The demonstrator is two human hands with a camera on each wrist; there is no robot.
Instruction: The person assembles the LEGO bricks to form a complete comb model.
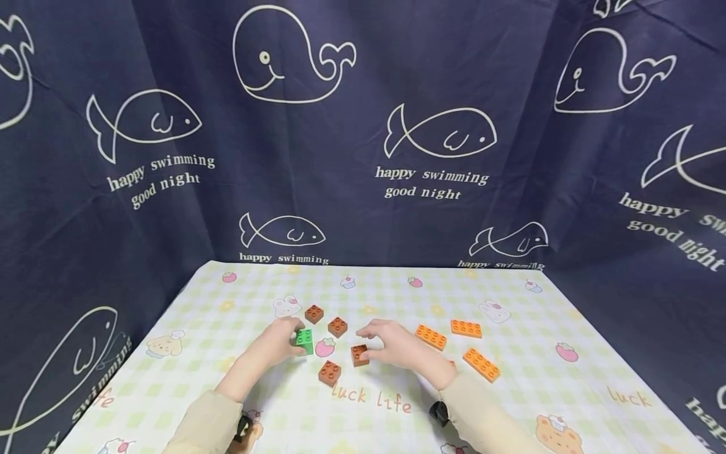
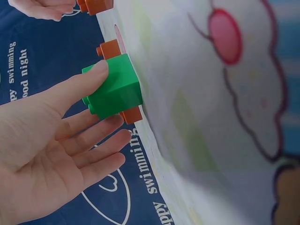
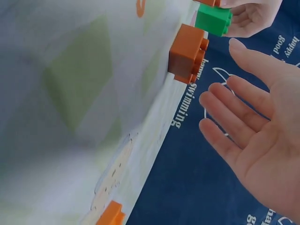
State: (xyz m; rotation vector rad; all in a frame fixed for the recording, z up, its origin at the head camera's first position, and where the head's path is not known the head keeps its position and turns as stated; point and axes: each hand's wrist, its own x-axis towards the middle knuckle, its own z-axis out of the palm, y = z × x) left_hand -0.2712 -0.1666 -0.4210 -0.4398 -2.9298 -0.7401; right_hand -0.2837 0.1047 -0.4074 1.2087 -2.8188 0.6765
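My left hand (image 1: 282, 340) pinches a green toy building brick (image 2: 117, 86) between thumb and fingers, low at the tablecloth. Its studs face up in the head view. My right hand (image 1: 391, 343) has its fingers spread beside a brown building brick (image 1: 360, 355). In the right wrist view that brick (image 3: 185, 49) stands apart from the fingertips, and the palm holds nothing. Between and beyond the hands lie more brown bricks: one nearer me (image 1: 329, 373), and two farther back, a left brick (image 1: 314, 314) and a right brick (image 1: 337, 326).
Right of my right hand lie longer orange bricks (image 1: 481, 365), including one behind (image 1: 431, 337) and one farther back (image 1: 466, 328). Part of another orange piece (image 1: 452, 364) shows behind my right forearm. A checked, printed tablecloth (image 1: 612, 353) covers the table. Dark blue curtains (image 1: 363, 139) surround it.
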